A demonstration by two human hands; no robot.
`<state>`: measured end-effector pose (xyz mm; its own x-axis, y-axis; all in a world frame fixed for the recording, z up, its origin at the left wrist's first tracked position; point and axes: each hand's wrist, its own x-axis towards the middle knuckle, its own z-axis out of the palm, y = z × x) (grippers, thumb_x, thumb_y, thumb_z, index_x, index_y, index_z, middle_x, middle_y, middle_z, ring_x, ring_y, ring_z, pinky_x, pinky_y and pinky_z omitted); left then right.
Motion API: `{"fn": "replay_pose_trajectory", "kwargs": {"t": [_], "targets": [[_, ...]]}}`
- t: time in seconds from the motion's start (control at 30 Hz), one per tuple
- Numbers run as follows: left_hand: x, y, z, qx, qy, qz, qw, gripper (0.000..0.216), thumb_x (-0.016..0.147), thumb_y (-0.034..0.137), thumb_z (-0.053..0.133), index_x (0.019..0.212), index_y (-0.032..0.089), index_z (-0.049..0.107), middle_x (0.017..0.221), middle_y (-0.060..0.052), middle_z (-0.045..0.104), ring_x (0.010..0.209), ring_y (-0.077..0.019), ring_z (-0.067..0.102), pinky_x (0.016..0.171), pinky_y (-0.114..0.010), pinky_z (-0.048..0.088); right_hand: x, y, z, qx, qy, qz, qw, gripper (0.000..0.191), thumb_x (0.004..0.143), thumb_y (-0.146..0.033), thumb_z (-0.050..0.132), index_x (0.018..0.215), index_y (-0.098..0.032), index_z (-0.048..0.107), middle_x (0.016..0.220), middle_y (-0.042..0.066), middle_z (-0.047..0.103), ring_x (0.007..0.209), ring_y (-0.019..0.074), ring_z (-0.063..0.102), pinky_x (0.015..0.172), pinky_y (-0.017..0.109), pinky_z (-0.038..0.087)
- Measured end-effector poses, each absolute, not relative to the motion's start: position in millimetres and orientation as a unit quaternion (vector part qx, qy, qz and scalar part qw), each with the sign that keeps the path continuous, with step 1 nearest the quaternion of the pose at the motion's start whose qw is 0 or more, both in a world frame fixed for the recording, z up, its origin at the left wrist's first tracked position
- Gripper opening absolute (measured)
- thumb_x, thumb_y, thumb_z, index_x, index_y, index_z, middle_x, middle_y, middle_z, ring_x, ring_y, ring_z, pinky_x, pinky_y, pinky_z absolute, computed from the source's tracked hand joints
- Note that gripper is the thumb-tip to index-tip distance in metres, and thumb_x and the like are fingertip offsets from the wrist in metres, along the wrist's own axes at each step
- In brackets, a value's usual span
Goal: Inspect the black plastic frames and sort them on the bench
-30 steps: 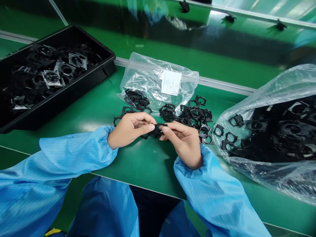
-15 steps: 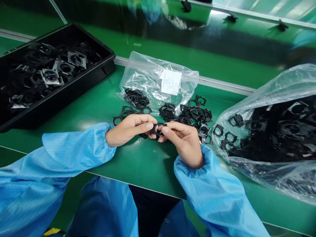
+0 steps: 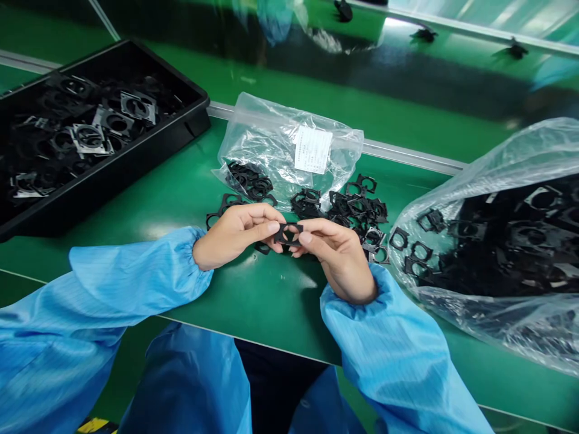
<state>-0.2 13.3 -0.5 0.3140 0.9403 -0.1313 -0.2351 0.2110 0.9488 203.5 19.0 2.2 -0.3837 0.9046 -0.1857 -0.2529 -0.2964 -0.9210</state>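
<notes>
A small black plate with a round hole (image 3: 288, 226) is held up between both hands, just above the green table. My left hand (image 3: 239, 234) pinches its left end with thumb and fingers. At the other end my right hand (image 3: 337, 256) grips it the same way, thumb on the near face. Behind the hands lie loose piles of similar black pieces: thin ring-shaped ones (image 3: 248, 181) on the left and a mixed heap (image 3: 359, 208) on the right. Whether the held plate is one part or two stacked parts I cannot tell.
A black bin (image 3: 149, 144) full of square plates with holes stands at the left. A clear bag with a white label (image 3: 313, 149) lies behind the piles. On the right a large open plastic bag (image 3: 434, 175) spills black parts. A metal rail (image 3: 414, 157) runs along the back.
The black plate has tilted so that its round hole faces me more openly. Both hands keep their pinch and have shifted only slightly.
</notes>
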Motion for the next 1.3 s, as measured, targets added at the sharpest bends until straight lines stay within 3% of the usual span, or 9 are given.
{"fn": "replay_pose_trajectory", "kwargs": {"t": [0.2, 0.33, 0.43, 0.57, 0.83, 0.97, 1.13, 1.3], "targets": [[-1, 12, 0, 0.533, 0.427, 0.446, 0.579, 0.032, 0.090, 0.045, 0.079, 0.089, 0.014, 0.072, 0.077, -0.003, 0.076, 0.058, -0.0123, 0.070, 0.057, -0.023, 0.059, 203, 15, 1, -0.392, -0.482, 0.664, 0.415, 0.019, 0.077, -0.037, 0.090, 0.086, -0.022, 0.083, 0.077, 0.000, 0.077, 0.062, 0.0123, 0.068, 0.067, 0.029, 0.062], [1, 7, -4, 0.595, 0.421, 0.475, 0.493, 0.019, 0.093, 0.034, 0.075, 0.097, 0.016, 0.073, 0.085, -0.004, 0.077, 0.072, -0.0141, 0.074, 0.067, -0.023, 0.061, 203, 13, 2, -0.417, -0.599, 0.508, 0.457, 0.005, 0.087, -0.024, 0.079, 0.091, -0.022, 0.083, 0.085, 0.003, 0.076, 0.076, 0.0147, 0.071, 0.068, 0.028, 0.061], [1, 5, -8, 0.648, 0.416, 0.487, 0.412, 0.009, 0.093, 0.024, 0.074, 0.099, 0.017, 0.073, 0.092, -0.005, 0.076, 0.082, -0.0153, 0.074, 0.073, -0.025, 0.061, 203, 13, 5, -0.417, -0.682, 0.382, 0.463, 0.014, 0.091, -0.016, 0.072, 0.094, -0.023, 0.083, 0.093, 0.005, 0.078, 0.088, 0.0173, 0.073, 0.078, 0.031, 0.062], [-1, 7, -10, 0.697, 0.395, 0.512, 0.311, 0.003, 0.092, 0.018, 0.073, 0.096, 0.019, 0.073, 0.094, -0.006, 0.075, 0.093, -0.0181, 0.071, 0.085, -0.031, 0.059, 203, 12, 6, -0.401, -0.719, 0.327, 0.463, 0.018, 0.094, -0.014, 0.068, 0.095, -0.024, 0.082, 0.098, 0.006, 0.080, 0.093, 0.0197, 0.075, 0.086, 0.036, 0.063], [-2, 6, -9, 0.713, 0.391, 0.504, 0.291, 0.006, 0.093, 0.014, 0.071, 0.096, 0.019, 0.071, 0.091, -0.003, 0.073, 0.088, -0.0160, 0.068, 0.082, -0.028, 0.056, 202, 11, 6, -0.396, -0.728, 0.323, 0.458, 0.016, 0.094, -0.014, 0.068, 0.096, -0.022, 0.082, 0.094, 0.005, 0.081, 0.088, 0.0193, 0.075, 0.083, 0.034, 0.063], [-1, 5, -8, 0.703, 0.420, 0.473, 0.325, 0.003, 0.097, 0.019, 0.066, 0.100, 0.019, 0.068, 0.093, -0.002, 0.072, 0.085, -0.0146, 0.068, 0.080, -0.026, 0.055, 202, 8, 7, -0.417, -0.693, 0.382, 0.447, 0.014, 0.094, -0.018, 0.069, 0.100, -0.022, 0.082, 0.089, 0.004, 0.078, 0.079, 0.0166, 0.072, 0.074, 0.030, 0.063], [-3, 5, -5, 0.702, 0.427, 0.442, 0.359, 0.008, 0.101, 0.027, 0.062, 0.100, 0.019, 0.064, 0.089, -0.002, 0.069, 0.079, -0.0138, 0.065, 0.075, -0.024, 0.054, 202, 6, 8, -0.432, -0.642, 0.461, 0.433, 0.012, 0.093, -0.028, 0.073, 0.101, -0.024, 0.082, 0.088, 0.004, 0.074, 0.074, 0.0166, 0.071, 0.073, 0.032, 0.063], [-3, 5, -4, 0.704, 0.431, 0.434, 0.361, 0.013, 0.100, 0.032, 0.063, 0.098, 0.019, 0.064, 0.086, -0.002, 0.068, 0.077, -0.0144, 0.064, 0.074, -0.026, 0.054, 202, 9, 4, -0.411, -0.626, 0.498, 0.437, 0.010, 0.093, -0.026, 0.073, 0.100, -0.023, 0.080, 0.085, 0.001, 0.067, 0.064, 0.0127, 0.067, 0.065, 0.030, 0.058]]}}
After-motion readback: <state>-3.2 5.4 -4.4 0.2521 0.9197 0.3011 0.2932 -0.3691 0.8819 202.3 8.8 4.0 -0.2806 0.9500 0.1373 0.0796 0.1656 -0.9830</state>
